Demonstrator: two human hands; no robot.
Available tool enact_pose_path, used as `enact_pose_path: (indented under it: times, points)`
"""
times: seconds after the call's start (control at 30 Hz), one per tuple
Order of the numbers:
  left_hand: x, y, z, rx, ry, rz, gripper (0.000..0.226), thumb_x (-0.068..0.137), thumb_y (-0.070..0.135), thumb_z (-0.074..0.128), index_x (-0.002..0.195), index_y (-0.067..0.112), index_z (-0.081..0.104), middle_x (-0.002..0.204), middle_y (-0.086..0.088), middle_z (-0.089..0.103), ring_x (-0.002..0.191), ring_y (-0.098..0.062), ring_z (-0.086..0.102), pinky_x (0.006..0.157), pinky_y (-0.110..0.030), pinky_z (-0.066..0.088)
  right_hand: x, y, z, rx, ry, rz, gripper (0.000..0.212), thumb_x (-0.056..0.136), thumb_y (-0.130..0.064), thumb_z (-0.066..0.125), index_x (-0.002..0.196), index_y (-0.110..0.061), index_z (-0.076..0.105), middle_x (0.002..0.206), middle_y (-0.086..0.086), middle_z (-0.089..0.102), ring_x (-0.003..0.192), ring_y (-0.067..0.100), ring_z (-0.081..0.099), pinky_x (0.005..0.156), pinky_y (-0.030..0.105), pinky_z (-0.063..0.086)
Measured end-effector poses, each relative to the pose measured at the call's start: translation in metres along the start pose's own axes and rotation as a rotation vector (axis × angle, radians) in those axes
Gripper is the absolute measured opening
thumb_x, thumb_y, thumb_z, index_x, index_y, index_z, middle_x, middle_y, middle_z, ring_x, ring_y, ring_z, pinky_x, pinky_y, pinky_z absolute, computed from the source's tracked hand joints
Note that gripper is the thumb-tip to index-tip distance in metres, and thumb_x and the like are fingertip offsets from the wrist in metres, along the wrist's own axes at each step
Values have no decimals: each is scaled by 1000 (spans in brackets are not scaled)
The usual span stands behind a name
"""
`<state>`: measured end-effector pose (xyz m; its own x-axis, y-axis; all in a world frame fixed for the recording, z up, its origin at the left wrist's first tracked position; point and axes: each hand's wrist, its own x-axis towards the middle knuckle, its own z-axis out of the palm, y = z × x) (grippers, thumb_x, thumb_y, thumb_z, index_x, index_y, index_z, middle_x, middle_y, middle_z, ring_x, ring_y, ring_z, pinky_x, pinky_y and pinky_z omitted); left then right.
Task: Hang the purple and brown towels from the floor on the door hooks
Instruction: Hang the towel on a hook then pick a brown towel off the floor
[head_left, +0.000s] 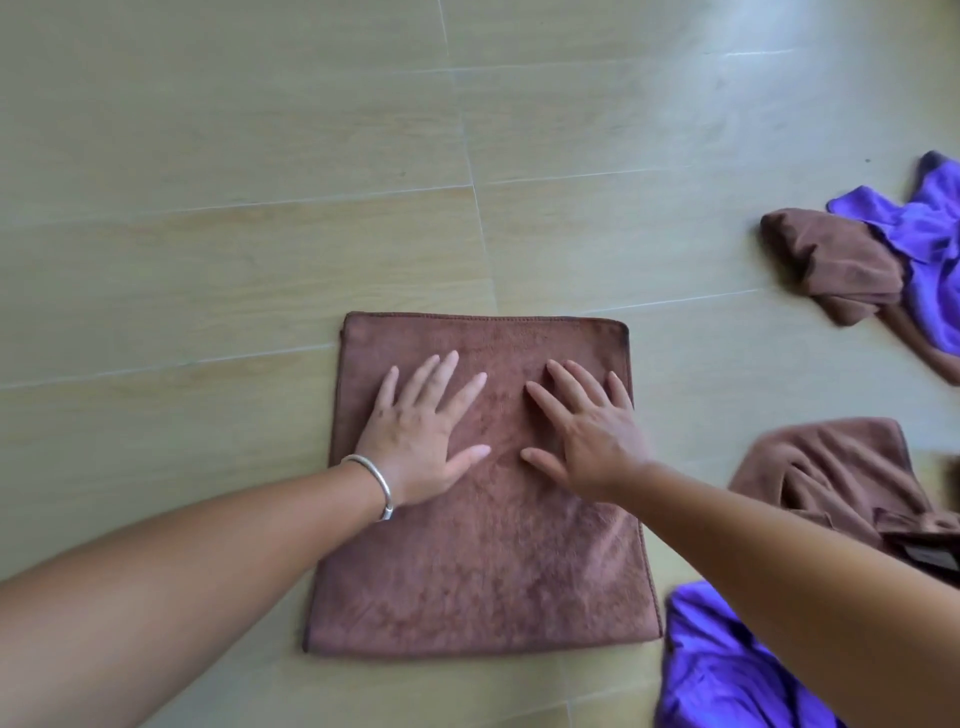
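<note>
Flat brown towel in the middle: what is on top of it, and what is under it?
Both hands lie flat on the brown towel, fingers spread: left hand and right hand. It lies on the wood-look floor. Whether anything sits beneath it cannot be seen.

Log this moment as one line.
left hand: flat on folded brown towel | right hand: flat on same | other towels: crumpled on floor

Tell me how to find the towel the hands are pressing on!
Look at the middle of the wooden floor. One brown towel lies there folded flat and square, with the left hand and right hand spread on it. The other towels, off to the right, are all crumpled.
</note>
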<state>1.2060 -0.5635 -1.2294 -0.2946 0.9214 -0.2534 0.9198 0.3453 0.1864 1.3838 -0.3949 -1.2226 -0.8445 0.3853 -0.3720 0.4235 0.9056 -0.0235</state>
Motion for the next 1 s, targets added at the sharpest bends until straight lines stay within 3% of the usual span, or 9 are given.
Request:
enact_pose_path:
  times: [0.1, 0.23, 0.6, 0.73, 0.8, 0.9, 1.0]
  points:
    - [4, -1, 18, 72, -51, -52, 81, 81, 77, 8, 148, 38, -14, 159, -3, -16, 145, -20, -17, 115, -55, -7, 3, -2, 7, -15, 11, 33, 84, 81, -80, 13, 151, -34, 8, 161, 2, 3, 147, 22, -2, 114, 59, 10]
    - [18, -16, 19, 141, -33, -20, 80, 80, 79, 1, 145, 39, -20, 158, -3, -18, 144, -20, -18, 113, -56, -9, 12, 1, 6, -10, 24, 40, 84, 81, -81, 9, 151, -35, 4, 161, 1, 0, 147, 22, -5, 115, 58, 8]
    - [131, -73, -6, 141, 94, -28, 83, 75, 84, 1, 147, 43, -6, 160, -1, -6, 146, -18, -9, 115, -52, -5, 126, 46, -24, 3, 107, 69, 88, 75, -85, 3, 150, -38, 2, 161, -2, -2, 147, 20, -4, 115, 57, 5]
    - [153, -84, -20, 164, 67, -44, 83, 77, 83, 4, 148, 40, -5, 160, -4, -6, 146, -19, -9, 116, -52, -5, 153, 50, -35, -17, 103, 90, 85, 79, -83, 8, 150, -37, 2, 161, -1, -2, 147, 21, -5, 116, 54, 3]
    - [140, -77, -22, 193, 148, 8, 80, 82, 77, 8, 150, 36, -2, 160, -8, -3, 147, -22, -5, 117, -51, -2, 144, 44, -34, 5, 198, 84, 80, 84, -78, 14, 151, -34, 7, 161, 2, 2, 147, 21, -2, 118, 51, 3]
    - [84, -64, -17, 157, 215, 238, 73, 89, 67, 19, 151, 30, 12, 159, -10, 9, 146, -24, 7, 117, -50, 8, 94, 27, -20, 113, 357, -44, 75, 89, -71, 26, 151, -29, 19, 159, 6, 14, 147, 22, 10, 119, 46, 11]
    - [10, -66, 0, 167, 155, 394, 73, 89, 65, 30, 150, 24, 26, 157, -12, 21, 144, -28, 20, 115, -52, 19, 31, 12, 6, 151, 330, -240, 77, 86, -70, 37, 148, -25, 30, 157, 8, 23, 146, 24, 17, 117, 47, 18]
